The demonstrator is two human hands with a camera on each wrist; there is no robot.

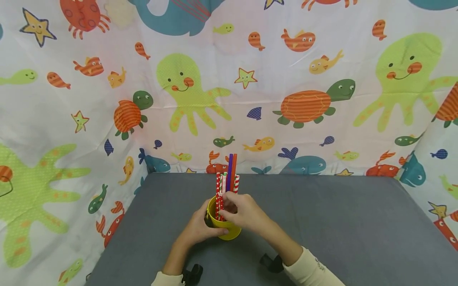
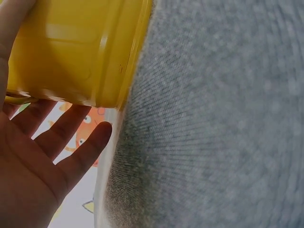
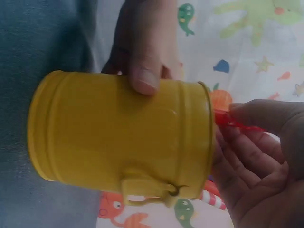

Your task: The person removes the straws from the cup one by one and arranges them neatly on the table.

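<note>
Right hand (image 1: 247, 211), nearer, pinches the upright red straw (image 3: 222, 118) at its ten o'clock! Left hand (image 1: 200, 226) clasps the yellow cup (image 3: 104, 130), three o'clock.

No lettering was readable; dark marks (image 1: 319, 263) on the cream right sleeve (image 1: 309, 271), behind the fingers (image 1: 235, 197), were illegible.

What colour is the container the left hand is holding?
Yellow. The container shows best in the right wrist view.
</note>
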